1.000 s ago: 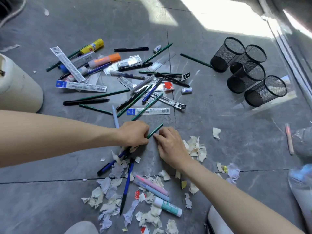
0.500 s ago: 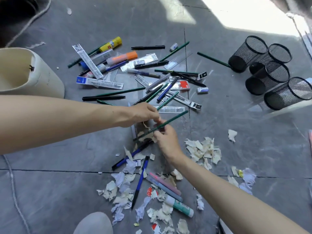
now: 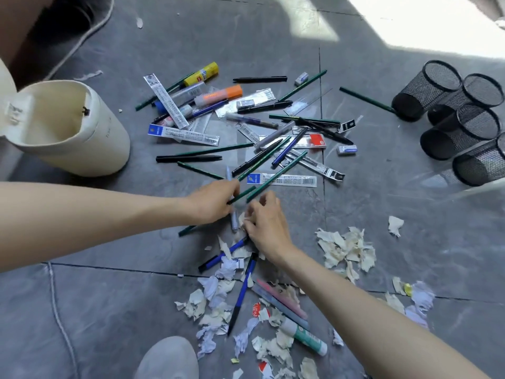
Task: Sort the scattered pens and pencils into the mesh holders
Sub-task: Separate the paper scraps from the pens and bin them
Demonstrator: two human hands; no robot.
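**Inspector:** State the site, largest item first.

**Me:** A grey tiled floor (image 3: 382, 228), sunlit at the far edge. To my left a cream bin (image 3: 82, 138) lies on its side with its mouth turned toward me. At far right, four black mesh holders (image 3: 461, 129) lie tipped over in a cluster, touching one another.

**Inspector:** Location of the task items?

**Me:** The pens and pencils (image 3: 273, 149) lie crossed in a loose heap at the centre of the floor, well apart from the mesh holders. Packaged refills (image 3: 183, 135), an orange highlighter (image 3: 221, 94) and a yellow glue stick (image 3: 202, 73) are mixed in. Nearer to me are torn paper scraps (image 3: 344, 247), with two blue pens (image 3: 240, 296) and a green-and-white glue stick (image 3: 303, 337) among them. A grey shoe toe (image 3: 166, 359) shows at the bottom edge.

**Inspector:** Your hands?

**Me:** My left hand (image 3: 211, 202) is at the near edge of the heap. Its fingers are curled round a green pencil (image 3: 246, 193) that slants out from under my palm on both sides. My right hand (image 3: 266, 224) is just beside it with fingers bent. Its tips are at the lower end of a second green pencil (image 3: 276, 177), and a cream scrap sits against the thumb. I cannot tell whether it grasps either.

**Inspector:** Smallest item?

**Me:** A white eraser (image 3: 346, 149), just right of the heap.
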